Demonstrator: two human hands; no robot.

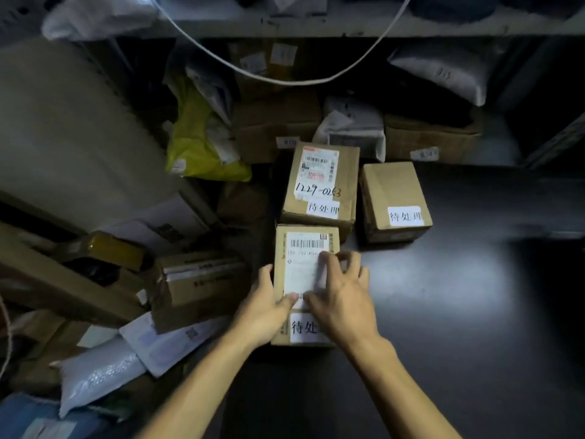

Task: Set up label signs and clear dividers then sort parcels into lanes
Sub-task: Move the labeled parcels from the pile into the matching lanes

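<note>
Both hands on a labelled box

Left hand clasps the box side; right hand lies spread, fingers apart, on its top.

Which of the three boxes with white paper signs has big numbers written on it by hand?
The far middle box, just beyond the box under both hands. It has 1229 written in black marker; the right-hand box shows only its sign.

A dark, glossy worktop carries three cardboard boxes: a near box, a middle box touching its far end, and a right box just beside that. Piled boxes and mailer bags crowd its left side.
</note>
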